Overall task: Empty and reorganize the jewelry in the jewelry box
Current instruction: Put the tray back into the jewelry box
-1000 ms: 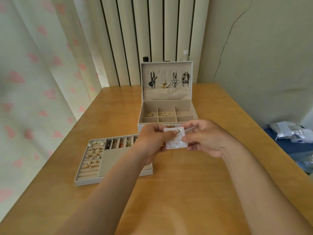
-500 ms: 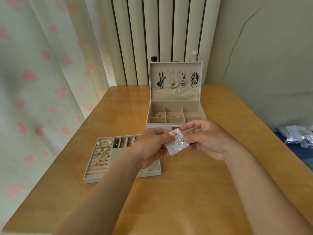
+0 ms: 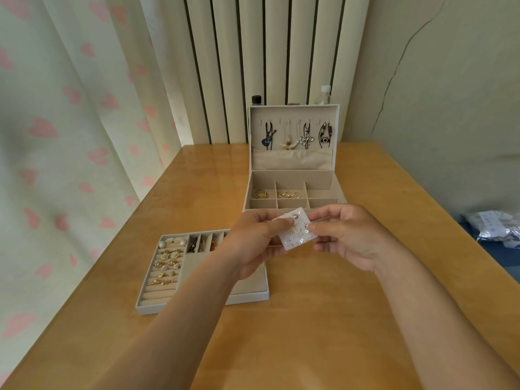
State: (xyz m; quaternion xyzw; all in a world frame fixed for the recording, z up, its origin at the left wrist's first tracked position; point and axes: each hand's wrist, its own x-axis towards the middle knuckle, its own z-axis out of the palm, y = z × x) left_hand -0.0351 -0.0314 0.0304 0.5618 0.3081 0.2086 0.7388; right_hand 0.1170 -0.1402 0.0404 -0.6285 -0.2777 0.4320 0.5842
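Inside jewelry box [image 3: 291, 178] (open) lie gold rings [image 3: 261, 193].

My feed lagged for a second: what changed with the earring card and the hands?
The earring card has turned counterclockwise, from nearly square-on to tilted, between the left hand and right hand; both still pinch it. The tray and the open jewelry box stand as before.
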